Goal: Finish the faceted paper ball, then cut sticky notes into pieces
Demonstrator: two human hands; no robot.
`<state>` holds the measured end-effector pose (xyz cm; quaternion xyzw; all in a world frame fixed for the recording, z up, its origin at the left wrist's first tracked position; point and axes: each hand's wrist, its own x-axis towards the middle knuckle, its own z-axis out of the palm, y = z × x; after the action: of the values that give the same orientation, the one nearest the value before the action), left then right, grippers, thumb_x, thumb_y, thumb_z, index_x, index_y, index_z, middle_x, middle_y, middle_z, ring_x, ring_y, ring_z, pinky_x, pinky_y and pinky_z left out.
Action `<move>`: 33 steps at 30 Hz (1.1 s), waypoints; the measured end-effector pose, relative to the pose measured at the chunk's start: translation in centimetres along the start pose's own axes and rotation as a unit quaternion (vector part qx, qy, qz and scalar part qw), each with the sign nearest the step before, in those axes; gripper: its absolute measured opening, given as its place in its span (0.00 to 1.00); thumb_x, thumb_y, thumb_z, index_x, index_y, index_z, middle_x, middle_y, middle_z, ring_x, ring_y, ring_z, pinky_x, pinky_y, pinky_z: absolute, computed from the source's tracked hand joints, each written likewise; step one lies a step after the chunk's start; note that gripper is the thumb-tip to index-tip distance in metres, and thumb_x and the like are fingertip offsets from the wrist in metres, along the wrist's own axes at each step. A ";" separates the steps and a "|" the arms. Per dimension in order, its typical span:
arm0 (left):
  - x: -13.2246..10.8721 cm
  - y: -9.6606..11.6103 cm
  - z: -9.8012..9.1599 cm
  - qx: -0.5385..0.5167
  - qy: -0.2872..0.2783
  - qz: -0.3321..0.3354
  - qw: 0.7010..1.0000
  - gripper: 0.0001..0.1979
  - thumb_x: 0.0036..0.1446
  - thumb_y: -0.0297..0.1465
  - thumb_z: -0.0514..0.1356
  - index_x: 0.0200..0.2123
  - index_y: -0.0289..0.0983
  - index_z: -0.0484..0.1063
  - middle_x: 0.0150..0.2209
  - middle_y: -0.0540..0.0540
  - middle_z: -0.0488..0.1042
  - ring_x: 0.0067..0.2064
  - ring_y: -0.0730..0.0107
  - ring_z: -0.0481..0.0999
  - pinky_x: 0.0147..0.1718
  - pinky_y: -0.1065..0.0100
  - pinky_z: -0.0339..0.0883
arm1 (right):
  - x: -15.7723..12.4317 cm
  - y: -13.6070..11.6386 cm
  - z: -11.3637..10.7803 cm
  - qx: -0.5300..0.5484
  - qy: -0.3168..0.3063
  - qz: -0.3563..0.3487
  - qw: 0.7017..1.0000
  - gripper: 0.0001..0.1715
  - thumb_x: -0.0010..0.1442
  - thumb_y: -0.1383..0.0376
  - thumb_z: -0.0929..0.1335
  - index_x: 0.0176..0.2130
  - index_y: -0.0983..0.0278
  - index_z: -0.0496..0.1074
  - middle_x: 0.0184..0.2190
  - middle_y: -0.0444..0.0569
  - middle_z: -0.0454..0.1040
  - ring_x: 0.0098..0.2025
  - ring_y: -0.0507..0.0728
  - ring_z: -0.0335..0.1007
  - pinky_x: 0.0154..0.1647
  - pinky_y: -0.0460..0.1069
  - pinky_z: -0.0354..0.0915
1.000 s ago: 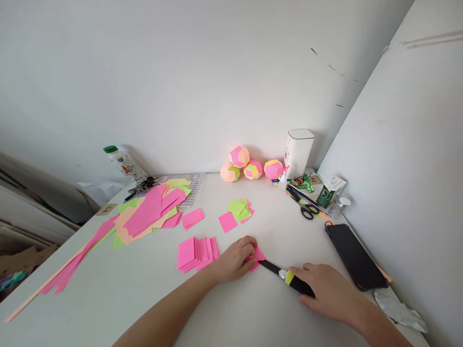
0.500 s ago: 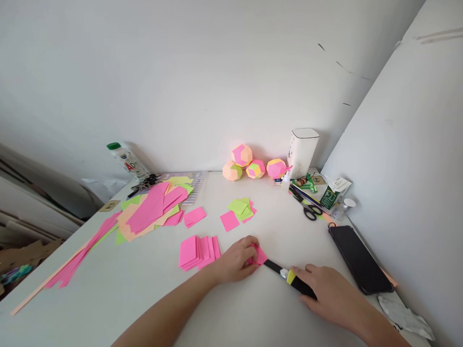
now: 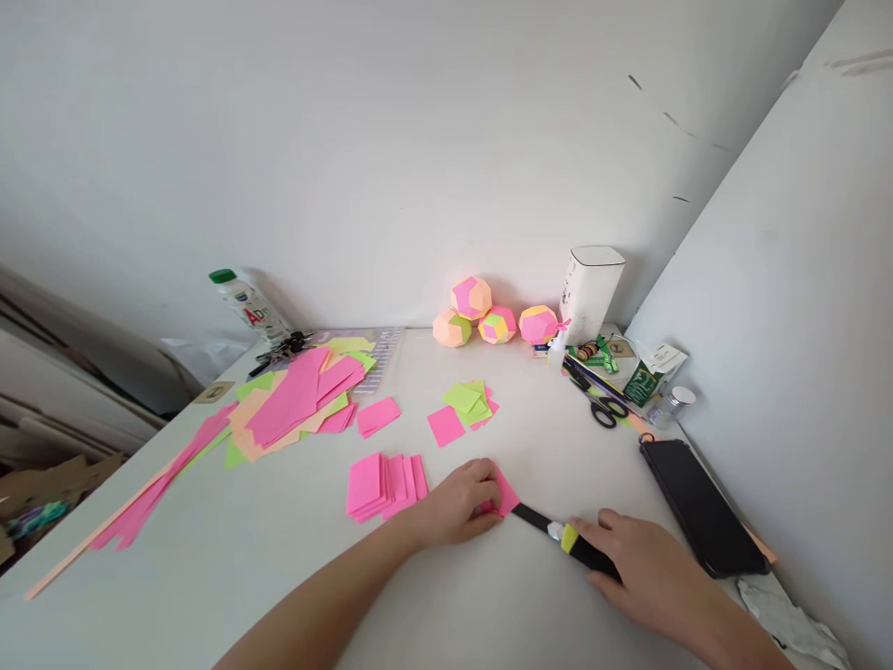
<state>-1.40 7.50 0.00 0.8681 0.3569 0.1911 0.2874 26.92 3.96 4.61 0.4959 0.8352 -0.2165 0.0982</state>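
My left hand (image 3: pixel 464 502) is closed on a piece of pink paper (image 3: pixel 508 491) low on the white table, with its fingers curled over the left part of the paper. My right hand (image 3: pixel 648 563) grips a black and yellow utility knife (image 3: pixel 590 551). Its long dark blade points left, and the tip meets the right edge of the pink paper. Whether the blade lies under the paper or inside a fold cannot be made out. Left of my left hand is a fanned stack of pink paper pieces (image 3: pixel 366 484).
Green and pink squares (image 3: pixel 467 402) lie beyond my hands. A heap of coloured paper (image 3: pixel 293 400) covers the left. Paper balls (image 3: pixel 471 298) and a white container (image 3: pixel 593 293) stand by the wall. Scissors (image 3: pixel 606 409) and a phone (image 3: pixel 701 502) are at right.
The view has shifted slightly, so most things sit a little further right. The knife and my right hand appear slightly right and lower. Both grips stay the same.
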 end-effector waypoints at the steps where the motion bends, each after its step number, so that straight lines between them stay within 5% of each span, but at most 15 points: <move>1: 0.1 0.0 0.0 0.006 -0.001 0.007 1.000 0.07 0.57 0.30 0.58 0.27 0.37 0.66 0.33 0.46 0.67 0.36 0.66 0.67 0.38 0.65 0.66 | 0.0 0.0 0.0 -0.001 0.001 0.000 1.000 0.32 0.56 0.65 0.64 0.60 0.57 0.66 0.42 0.54 0.74 0.40 0.63 0.73 0.37 0.52 0.64; 10: 0.3 0.0 0.0 0.017 -0.009 0.028 0.999 0.13 0.60 0.31 0.56 0.23 0.38 0.60 0.25 0.49 0.64 0.30 0.68 0.61 0.33 0.66 0.62 | -0.1 0.0 0.0 -0.006 0.002 0.003 1.000 0.32 0.56 0.66 0.64 0.60 0.57 0.66 0.42 0.53 0.75 0.40 0.63 0.73 0.36 0.52 0.64; 33: 0.4 0.3 -0.1 -0.006 -0.013 0.007 1.000 0.15 0.54 0.23 0.57 0.22 0.39 0.53 0.22 0.52 0.62 0.30 0.69 0.60 0.31 0.68 0.60 | 0.8 -2.0 -0.5 -0.052 0.004 0.001 0.999 0.30 0.61 0.68 0.62 0.62 0.63 0.63 0.43 0.56 0.73 0.41 0.64 0.73 0.39 0.56 0.68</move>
<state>-1.03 7.61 0.31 0.8714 0.3453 0.1838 0.2961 24.80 3.92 5.27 0.4917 0.8454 -0.1705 0.1206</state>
